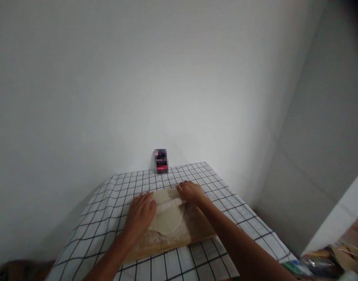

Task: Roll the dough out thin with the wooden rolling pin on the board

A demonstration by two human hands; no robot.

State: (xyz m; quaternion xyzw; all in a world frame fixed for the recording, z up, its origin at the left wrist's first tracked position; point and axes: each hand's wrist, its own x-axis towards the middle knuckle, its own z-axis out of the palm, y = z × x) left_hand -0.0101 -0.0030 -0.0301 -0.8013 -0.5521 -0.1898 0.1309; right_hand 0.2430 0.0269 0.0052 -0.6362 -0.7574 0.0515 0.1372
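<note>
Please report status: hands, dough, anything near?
Both hands, left hand, right hand, flat on rolling pin. Dough thin on floured board. Dark box stands behind, apart.

Plain white wall fills upper and left frame; second wall angles in at right, meeting it in a corner. Table under black-grid white cloth, lower centre. Small dark box stands against the wall. Light soft, even.

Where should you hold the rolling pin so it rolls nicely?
Probably at its two ends, coming from above. The rolling pin lies sideways across the flat dough on the wooden board, so its ends stick out. The left hand and right hand rest flat there, palms down, rather than in a tight grip.
</note>
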